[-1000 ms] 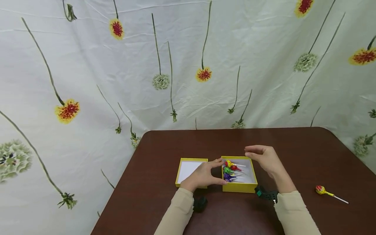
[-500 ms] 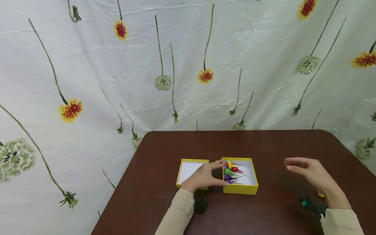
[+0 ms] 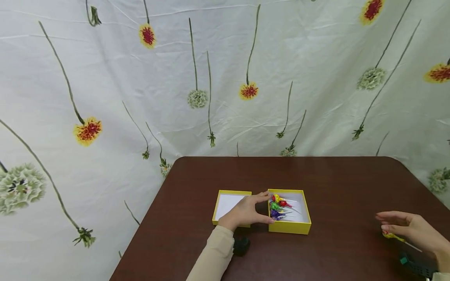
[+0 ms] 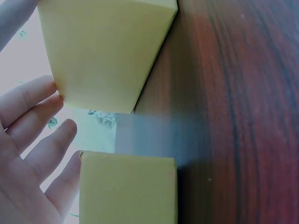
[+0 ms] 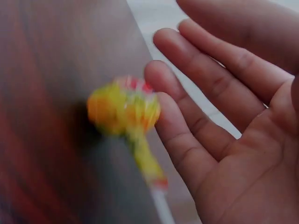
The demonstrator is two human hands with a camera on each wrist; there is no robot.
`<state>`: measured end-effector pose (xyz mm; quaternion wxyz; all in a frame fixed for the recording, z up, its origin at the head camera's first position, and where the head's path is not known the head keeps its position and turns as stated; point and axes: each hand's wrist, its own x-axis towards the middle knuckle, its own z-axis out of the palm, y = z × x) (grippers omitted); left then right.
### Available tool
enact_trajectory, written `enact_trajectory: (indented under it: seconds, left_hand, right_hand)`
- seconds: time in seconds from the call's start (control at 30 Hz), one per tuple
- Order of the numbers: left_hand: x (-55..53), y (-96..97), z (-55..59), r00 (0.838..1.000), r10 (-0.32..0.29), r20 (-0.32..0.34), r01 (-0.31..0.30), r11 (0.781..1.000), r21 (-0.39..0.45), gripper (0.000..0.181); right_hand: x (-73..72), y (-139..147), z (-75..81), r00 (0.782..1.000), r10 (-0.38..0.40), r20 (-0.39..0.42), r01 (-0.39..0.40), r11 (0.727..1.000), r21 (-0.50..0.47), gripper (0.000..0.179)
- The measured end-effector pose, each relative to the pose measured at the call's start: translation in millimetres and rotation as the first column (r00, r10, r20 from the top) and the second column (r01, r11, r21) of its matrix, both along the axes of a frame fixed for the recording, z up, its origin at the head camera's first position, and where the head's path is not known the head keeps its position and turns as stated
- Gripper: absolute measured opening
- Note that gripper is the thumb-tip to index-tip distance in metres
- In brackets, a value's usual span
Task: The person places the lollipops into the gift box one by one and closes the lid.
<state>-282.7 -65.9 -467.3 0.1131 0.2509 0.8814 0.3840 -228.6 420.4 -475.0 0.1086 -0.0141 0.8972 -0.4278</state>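
My left hand [image 3: 244, 212] spans the left side of a yellow box [image 3: 290, 227], its fingertips and thumb touching the rim. Inside the box lie several wrapped lollipops [image 3: 276, 206], red, green, purple and yellow, sticks pointing right. In the left wrist view, extended fingers [image 4: 35, 100] touch the edge of the box [image 4: 103, 51]. Far right, my right hand [image 3: 416, 230] is over a yellow-and-red lollipop [image 3: 394, 236] on the table and partly covers it. The right wrist view shows that lollipop [image 5: 124, 109], blurred, beside the hand's spread fingers [image 5: 210, 79]; nothing is gripped.
A yellow-rimmed tray or lid [image 3: 228, 205], white inside, sits left of the box, partly behind my left hand. The dark brown table [image 3: 337, 187] ends at a white cloth [image 3: 218, 78] printed with flowers. Black wrist devices [image 3: 241, 246] are on the wrists.
My right hand has moved from above the box out to the lollipop at the far right. The left hand stays at the box, and the box's contents look the same.
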Motion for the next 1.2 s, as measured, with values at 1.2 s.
enact_trajectory:
  seconds: [1.2]
  left_hand:
    - [0.0, 0.6, 1.5, 1.0, 0.015, -0.012, -0.015, 0.999, -0.032, 0.08]
  right_hand:
    - [6.2, 7.7, -14.2, 0.997, -0.074, 0.016, 0.074, 0.996, 0.04, 0.046]
